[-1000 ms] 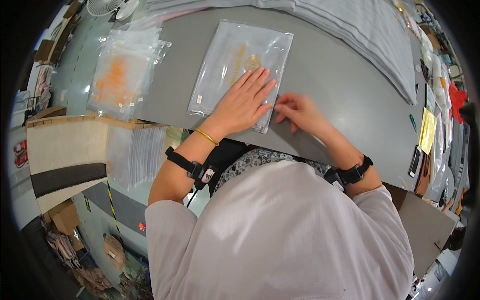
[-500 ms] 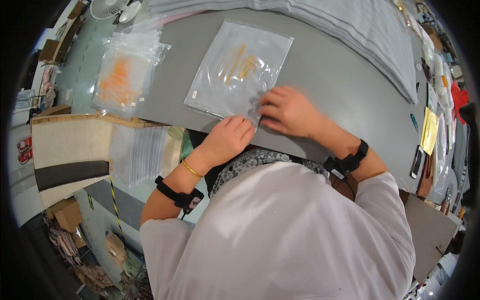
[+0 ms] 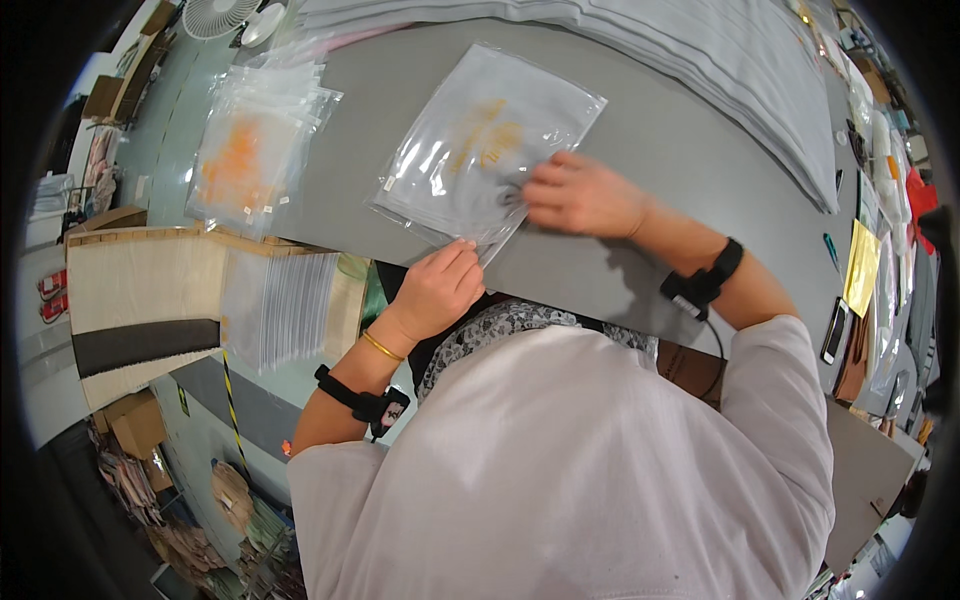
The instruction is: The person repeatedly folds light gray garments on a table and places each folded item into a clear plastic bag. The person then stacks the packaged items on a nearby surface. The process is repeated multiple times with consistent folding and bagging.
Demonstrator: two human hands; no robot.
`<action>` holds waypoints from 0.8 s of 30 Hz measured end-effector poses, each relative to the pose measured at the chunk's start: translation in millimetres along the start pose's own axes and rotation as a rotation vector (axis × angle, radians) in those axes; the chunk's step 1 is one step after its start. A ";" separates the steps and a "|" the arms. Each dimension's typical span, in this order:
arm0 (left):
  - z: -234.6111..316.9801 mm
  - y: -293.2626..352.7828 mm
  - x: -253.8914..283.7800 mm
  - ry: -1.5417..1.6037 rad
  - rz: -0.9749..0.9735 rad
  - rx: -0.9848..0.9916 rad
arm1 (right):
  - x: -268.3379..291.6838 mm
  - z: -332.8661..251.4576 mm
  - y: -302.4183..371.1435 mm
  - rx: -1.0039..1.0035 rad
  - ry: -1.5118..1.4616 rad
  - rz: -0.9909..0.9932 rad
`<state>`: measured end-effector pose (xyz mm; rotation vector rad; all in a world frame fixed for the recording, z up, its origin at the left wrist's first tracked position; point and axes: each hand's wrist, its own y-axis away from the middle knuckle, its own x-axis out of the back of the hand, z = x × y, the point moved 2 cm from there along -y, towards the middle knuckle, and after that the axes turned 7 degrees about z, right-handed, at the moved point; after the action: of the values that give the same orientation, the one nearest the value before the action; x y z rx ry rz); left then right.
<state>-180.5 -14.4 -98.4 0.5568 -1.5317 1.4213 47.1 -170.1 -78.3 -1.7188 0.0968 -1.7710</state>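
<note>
A clear plastic bag (image 3: 450,190) with gold print and a grey folded item inside lies tilted on the grey table in front of me. My left hand (image 3: 438,287) pinches the bag's near edge between thumb and fingertips. At the bag's right side is my right hand (image 3: 588,198), its bent fingers over or against the edge. Motion smears those fingers, so their grip is unclear. A small white label sits at the bag's lower left corner.
To the left lies a pile of clear bags (image 3: 240,170) with orange print. Layered grey fabric (image 3: 690,60) covers the far table edge. Below the table's left end stands a box (image 3: 140,270) with many upright clear sheets. A phone (image 3: 834,330) and yellow paper (image 3: 861,265) lie at the right.
My right hand has moved slightly up and right. The bag's far right corner has shifted right and its near edge has lifted; my left hand has dropped slightly toward me.
</note>
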 end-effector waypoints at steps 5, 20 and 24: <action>-7.1 -1.0 3.9 0.094 -0.009 -0.018 | 14.8 40.2 22.7 -0.044 0.030 -0.081; -86.3 -126.4 -25.1 0.315 0.101 0.191 | 1.4 -1.1 36.0 -1.244 -0.088 0.198; -102.5 -163.6 -70.9 0.263 -0.106 0.075 | -36.7 1.6 35.8 -1.436 -0.071 0.145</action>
<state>20.7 26.7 -86.9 0.4685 -1.2284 1.4134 59.8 -179.3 -127.1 -2.5167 1.7454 -1.5200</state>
